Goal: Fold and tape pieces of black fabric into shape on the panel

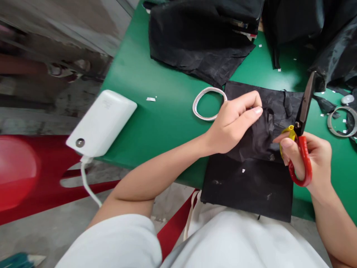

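Your left hand (234, 121) pinches the black fabric piece (267, 123) lying at the green counter's (156, 123) near edge, while your right hand (309, 160) has its grip wrapped round the red-handled scissors (302, 126), blades up.

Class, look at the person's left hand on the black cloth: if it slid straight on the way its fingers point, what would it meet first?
Probably the scissors in the right hand: the left hand points right across the black cloth towards them, though depth is uncertain.
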Demonstrator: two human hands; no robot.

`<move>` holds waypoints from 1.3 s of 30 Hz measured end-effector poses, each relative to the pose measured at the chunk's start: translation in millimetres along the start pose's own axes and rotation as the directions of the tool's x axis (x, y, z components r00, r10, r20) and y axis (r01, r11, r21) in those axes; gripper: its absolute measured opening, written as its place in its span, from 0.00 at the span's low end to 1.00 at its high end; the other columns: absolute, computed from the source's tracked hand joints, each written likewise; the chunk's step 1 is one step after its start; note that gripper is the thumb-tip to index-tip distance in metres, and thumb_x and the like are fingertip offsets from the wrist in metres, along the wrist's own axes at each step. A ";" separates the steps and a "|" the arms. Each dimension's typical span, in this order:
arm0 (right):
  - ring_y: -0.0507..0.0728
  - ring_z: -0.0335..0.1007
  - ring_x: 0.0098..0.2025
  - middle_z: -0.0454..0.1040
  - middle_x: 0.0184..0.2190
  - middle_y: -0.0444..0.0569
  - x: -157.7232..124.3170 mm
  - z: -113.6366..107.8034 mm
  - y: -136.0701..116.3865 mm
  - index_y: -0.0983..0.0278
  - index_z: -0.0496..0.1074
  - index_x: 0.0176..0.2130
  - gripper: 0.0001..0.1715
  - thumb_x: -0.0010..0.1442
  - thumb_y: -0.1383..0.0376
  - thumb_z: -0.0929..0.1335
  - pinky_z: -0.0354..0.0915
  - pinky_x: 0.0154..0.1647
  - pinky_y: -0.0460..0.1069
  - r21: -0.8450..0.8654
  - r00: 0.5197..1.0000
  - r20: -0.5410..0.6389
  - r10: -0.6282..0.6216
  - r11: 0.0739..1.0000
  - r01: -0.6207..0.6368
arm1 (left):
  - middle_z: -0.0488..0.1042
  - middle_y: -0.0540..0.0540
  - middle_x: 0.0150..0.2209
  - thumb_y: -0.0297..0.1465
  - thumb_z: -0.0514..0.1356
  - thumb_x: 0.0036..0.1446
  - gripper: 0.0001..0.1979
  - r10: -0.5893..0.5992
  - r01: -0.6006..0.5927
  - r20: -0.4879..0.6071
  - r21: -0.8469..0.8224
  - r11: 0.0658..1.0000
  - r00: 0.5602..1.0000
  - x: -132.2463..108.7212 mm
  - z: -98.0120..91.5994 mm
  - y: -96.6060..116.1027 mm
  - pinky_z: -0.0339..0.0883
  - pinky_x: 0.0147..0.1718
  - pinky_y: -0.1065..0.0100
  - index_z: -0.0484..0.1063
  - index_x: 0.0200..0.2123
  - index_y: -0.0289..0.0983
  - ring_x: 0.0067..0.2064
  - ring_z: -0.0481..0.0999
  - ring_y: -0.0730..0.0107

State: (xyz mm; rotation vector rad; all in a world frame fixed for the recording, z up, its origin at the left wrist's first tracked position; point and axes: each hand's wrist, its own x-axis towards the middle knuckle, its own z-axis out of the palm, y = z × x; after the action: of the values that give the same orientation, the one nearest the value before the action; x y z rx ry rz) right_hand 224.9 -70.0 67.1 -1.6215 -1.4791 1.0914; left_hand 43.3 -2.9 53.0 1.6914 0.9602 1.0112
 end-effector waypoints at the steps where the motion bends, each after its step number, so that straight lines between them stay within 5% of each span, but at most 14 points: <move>1: 0.48 0.57 0.17 0.63 0.15 0.39 -0.3 1.0 -1.1 0.62 0.74 0.28 0.16 0.55 0.52 0.71 0.55 0.17 0.45 0.010 1.000 0.000 0.002 1.000 -0.002 | 0.57 0.52 0.22 0.43 0.53 0.63 0.19 -0.002 0.002 0.032 -0.011 1.000 0.999 -0.7 0.3 0.3 0.58 0.25 0.69 0.59 0.24 0.38 0.24 0.59 0.75; 8: 0.46 0.54 0.16 0.64 0.14 0.37 0.3 6.4 -1.6 0.61 0.76 0.31 0.11 0.51 0.56 0.74 0.53 0.15 0.45 -0.087 0.988 -0.139 -0.072 0.994 0.060 | 0.57 0.53 0.24 0.41 0.54 0.64 0.15 0.024 -0.011 0.122 -0.102 0.995 0.992 -0.7 1.9 4.7 0.56 0.24 0.71 0.61 0.28 0.38 0.24 0.56 0.77; 15: 0.47 0.56 0.16 0.64 0.14 0.37 -1.0 6.6 2.2 0.62 0.72 0.28 0.12 0.50 0.57 0.74 0.54 0.15 0.44 -0.054 0.994 -0.092 -0.066 0.997 0.061 | 0.65 0.52 0.28 0.39 0.54 0.64 0.14 0.038 -0.012 0.234 -0.110 0.994 0.971 -1.1 1.8 8.0 0.58 0.26 0.72 0.65 0.30 0.37 0.26 0.61 0.78; 23: 0.48 0.58 0.17 0.62 0.15 0.38 -3.0 4.2 1.4 0.61 0.67 0.25 0.15 0.55 0.57 0.71 0.56 0.18 0.46 -0.026 0.989 -0.140 -0.045 0.999 0.042 | 0.70 0.53 0.27 0.42 0.68 0.47 0.17 -0.140 0.115 0.314 0.096 0.989 0.939 -1.4 -2.3 14.7 0.61 0.28 0.72 0.69 0.33 0.36 0.28 0.67 0.75; 29: 0.49 0.57 0.16 0.60 0.14 0.38 -2.6 5.1 3.4 0.60 0.70 0.28 0.14 0.54 0.54 0.72 0.55 0.16 0.47 -0.007 0.981 -0.196 0.014 1.000 -0.016 | 0.76 0.52 0.26 0.31 0.63 0.54 0.07 -0.188 0.165 0.403 0.092 0.982 0.895 0.3 -3.0 15.7 0.64 0.29 0.74 0.77 0.31 0.33 0.30 0.74 0.74; 33: 0.49 0.58 0.18 0.64 0.17 0.39 -1.1 3.0 6.4 0.60 0.71 0.30 0.14 0.54 0.53 0.72 0.56 0.18 0.47 0.037 0.977 -0.212 -0.012 0.999 0.020 | 0.78 0.51 0.29 0.32 0.63 0.55 0.06 -0.179 0.187 0.299 0.004 0.982 0.937 2.7 -4.7 13.3 0.68 0.31 0.74 0.77 0.31 0.34 0.32 0.76 0.73; 39: 0.49 0.58 0.19 0.64 0.17 0.40 1.6 -1.2 6.1 0.61 0.68 0.27 0.22 0.51 0.46 0.72 0.57 0.21 0.47 -0.062 0.994 -0.093 -0.055 0.997 0.049 | 0.76 0.50 0.31 0.41 0.61 0.58 0.13 -0.187 0.181 -0.119 -0.064 0.981 0.975 6.5 -4.9 -0.9 0.73 0.32 0.69 0.74 0.33 0.35 0.36 0.78 0.69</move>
State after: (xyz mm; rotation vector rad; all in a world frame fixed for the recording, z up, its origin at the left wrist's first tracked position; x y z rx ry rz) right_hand 228.6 -69.2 61.9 -1.6435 -1.4961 0.9368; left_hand 41.0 4.7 54.7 1.4794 1.1392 1.0176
